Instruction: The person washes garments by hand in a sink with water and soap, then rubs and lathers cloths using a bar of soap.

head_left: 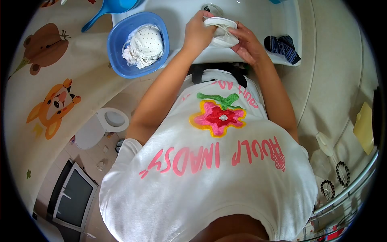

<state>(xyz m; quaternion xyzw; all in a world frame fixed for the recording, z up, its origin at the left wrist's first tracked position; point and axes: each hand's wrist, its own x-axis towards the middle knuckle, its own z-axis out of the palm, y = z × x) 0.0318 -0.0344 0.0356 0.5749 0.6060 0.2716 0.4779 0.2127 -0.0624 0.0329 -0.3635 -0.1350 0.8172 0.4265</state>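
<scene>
Both hands close on a white garment (pixel 221 32) over the sink (pixel 258 16): left hand (pixel 198 33) gripping one end, right hand (pixel 246 42) the other. Judging by this, washing is midway; white laundry fills the blue basin (pixel 117 48), a dark striped cloth (pixel 283 46) waits.

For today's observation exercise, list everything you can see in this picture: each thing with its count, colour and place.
white cloth item: 1, white, held over the sink
sink: 1, white, top centre
basin: 1, blue, left of the sink
wet laundry: 1 bundle, white with dots, inside the basin
scoop: 1, blue, top left
striped cloth: 1, dark blue, on the sink's right edge
toilet: 1, white, lower left
curtain: 1, beige with cartoon animals, left
left hand: gripping the white cloth item
right hand: gripping it too
</scene>
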